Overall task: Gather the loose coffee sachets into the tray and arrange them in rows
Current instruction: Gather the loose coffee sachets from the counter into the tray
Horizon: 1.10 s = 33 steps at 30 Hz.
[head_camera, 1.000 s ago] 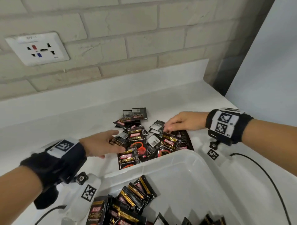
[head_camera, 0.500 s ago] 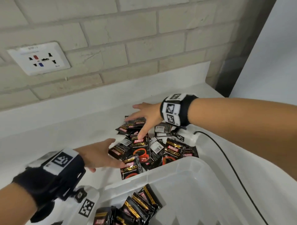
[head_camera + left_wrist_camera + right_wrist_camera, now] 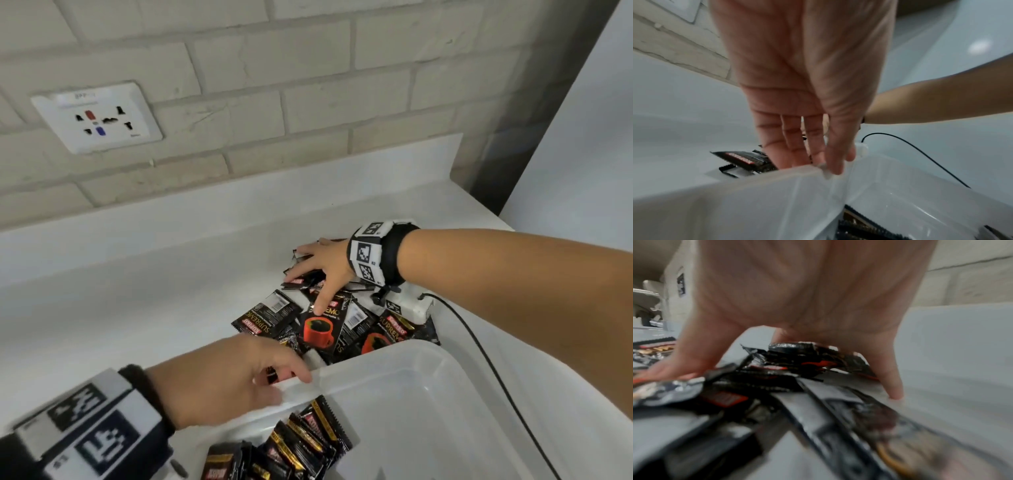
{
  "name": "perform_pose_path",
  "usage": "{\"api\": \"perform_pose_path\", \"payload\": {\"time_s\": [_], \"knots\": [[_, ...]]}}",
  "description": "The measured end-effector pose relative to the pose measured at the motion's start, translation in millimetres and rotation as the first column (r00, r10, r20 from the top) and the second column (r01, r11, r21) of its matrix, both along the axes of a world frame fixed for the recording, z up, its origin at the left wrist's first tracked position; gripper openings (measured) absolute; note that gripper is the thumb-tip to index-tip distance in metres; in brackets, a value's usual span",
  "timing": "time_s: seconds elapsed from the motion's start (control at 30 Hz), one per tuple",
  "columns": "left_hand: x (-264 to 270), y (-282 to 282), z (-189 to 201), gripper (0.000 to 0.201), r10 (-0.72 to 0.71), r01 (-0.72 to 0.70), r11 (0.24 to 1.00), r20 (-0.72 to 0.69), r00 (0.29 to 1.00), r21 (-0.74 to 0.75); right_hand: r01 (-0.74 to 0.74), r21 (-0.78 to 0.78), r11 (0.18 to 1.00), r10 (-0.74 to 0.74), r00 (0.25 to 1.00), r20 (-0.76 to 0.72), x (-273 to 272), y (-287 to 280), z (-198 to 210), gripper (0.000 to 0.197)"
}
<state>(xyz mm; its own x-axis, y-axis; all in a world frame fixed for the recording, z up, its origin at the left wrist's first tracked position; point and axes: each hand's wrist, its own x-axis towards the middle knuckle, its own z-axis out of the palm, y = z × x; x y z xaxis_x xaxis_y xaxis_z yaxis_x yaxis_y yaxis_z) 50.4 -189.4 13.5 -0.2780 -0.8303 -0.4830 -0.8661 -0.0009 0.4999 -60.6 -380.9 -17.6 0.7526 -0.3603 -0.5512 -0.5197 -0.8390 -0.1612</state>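
The loose coffee sachets are lying in a jumbled, overlapping heap on the white surface, directly under the right hand and just beyond the fingertips of the left hand. The right hand is spreading flat over the far part of the heap, fingers splayed and nearly straight, one fingertip pressing on a sachet printed with a red cup; from the right wrist view its fingers are straddling a few stacked sachets without closing round any. The left hand is lying with relaxed, straight fingers at the far rim of the translucent plastic tray, its fingertips touching that rim and holding nothing. The tray is sitting on the near side of both hands, hard against the heap, and its rim is standing between the loose sachets and the tray's inside. Below the left hand, inside the tray, more sachets are standing on edge in a row. A black cable is running from the right wrist across the surface beside the tray. Beyond the right hand, a brick wall is carrying a white socket plate.
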Motion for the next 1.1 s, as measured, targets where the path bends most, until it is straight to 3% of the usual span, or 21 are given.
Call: {"api": "perform_pose_path", "payload": {"time_s": [0.23, 0.5, 0.6, 0.77, 0.93, 1.1], "knots": [[1, 6, -7, 0.039, -0.007, 0.012, 0.995, 0.055, 0.998, -0.097, 0.221, -0.009, 0.975, -0.22, 0.975, 0.042, -67, -11, 0, 0.075], [6, 7, -7, 0.043, 0.022, -0.018, 0.995, 0.035, 0.999, -0.102, 0.499, -0.031, 0.866, -0.499, 0.866, 0.014, -130, 5, -15, 0.075], [9, 7, -7, 0.05, 0.006, 0.0, 0.993, 0.051, 0.999, -0.117, 0.538, -0.008, 0.843, -0.538, 0.843, 0.014, -146, 17, -18, 0.073], [17, 9, -10, 0.037, 0.038, -0.029, 0.992, 0.079, 0.996, -0.12, 0.602, 0.007, 0.798, -0.602, 0.798, 0.006, -174, 35, -21, 0.071], [26, 13, -9, 0.056, 0.066, -0.055, 0.991, 0.087, 0.994, -0.12, 0.639, 0.061, 0.767, -0.638, 0.769, -0.029, -194, 61, -21, 0.063], [31, 13, -10, 0.057, 0.1, -0.092, 0.989, 0.072, 0.992, -0.113, 0.595, 0.238, 0.768, -0.633, 0.761, 0.141, -211, 71, 16, 0.06]]}}
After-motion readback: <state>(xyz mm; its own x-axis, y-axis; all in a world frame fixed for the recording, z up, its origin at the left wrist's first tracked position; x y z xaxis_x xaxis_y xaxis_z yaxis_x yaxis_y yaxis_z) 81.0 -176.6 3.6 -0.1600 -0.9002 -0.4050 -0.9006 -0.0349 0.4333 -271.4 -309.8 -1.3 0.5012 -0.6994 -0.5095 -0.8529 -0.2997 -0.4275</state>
